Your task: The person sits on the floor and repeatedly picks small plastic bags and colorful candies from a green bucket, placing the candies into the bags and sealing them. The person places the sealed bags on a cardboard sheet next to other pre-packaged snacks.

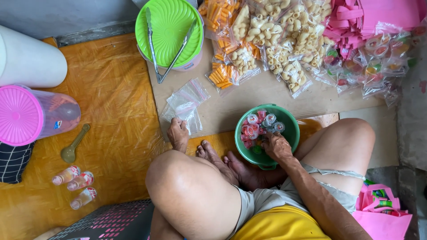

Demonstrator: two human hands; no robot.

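I sit cross-legged on the floor. My right hand (276,146) reaches into a green bowl (289,122) that holds several small jelly cups (258,124); its fingers close among the cups. My left hand (178,133) rests on a pile of small clear plastic bags (184,104) lying on a sheet of cardboard (249,95), fingertips pressing the nearest bag.
Packed bags of macaroni and orange snack sticks (267,40) and bagged jelly cups (378,66) lie beyond. A tub with a green lid and metal tongs (169,31) stands behind. A pink-lidded jar (31,115), spoon (73,144), three small bottles (75,184) and pink bags (382,209) surround me.
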